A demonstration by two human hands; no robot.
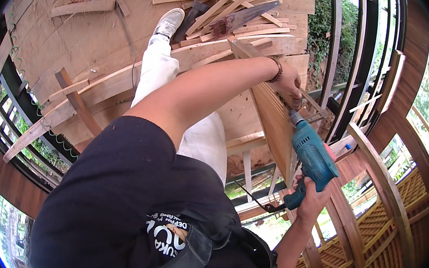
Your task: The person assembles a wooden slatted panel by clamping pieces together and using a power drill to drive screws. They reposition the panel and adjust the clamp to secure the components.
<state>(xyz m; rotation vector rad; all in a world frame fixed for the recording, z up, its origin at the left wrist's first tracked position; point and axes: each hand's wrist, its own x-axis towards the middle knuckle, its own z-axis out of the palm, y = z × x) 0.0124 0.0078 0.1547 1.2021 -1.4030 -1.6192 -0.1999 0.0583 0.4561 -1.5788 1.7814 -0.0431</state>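
My right hand point(315, 198) is wrapped round the handle of a teal power drill point(311, 150), its chuck tilted up toward my left hand. A dark cord runs from the drill's lower end. My left hand point(285, 83), with a beaded bracelet at the wrist, reaches across to the drill's tip. Its fingers are pinched together just ahead of the chuck; what they hold is too small to make out. A brown wooden panel point(271, 116) stands slanted beside the drill, directly under my left wrist.
A handsaw point(245, 19) lies on a heap of thin wood strips point(222, 10) at the back. Plywood sheets point(99, 33) cover the floor around my outstretched foot. Dark metal bars point(355, 60) and curved timber slats point(385, 178) stand on the right, near the drill.
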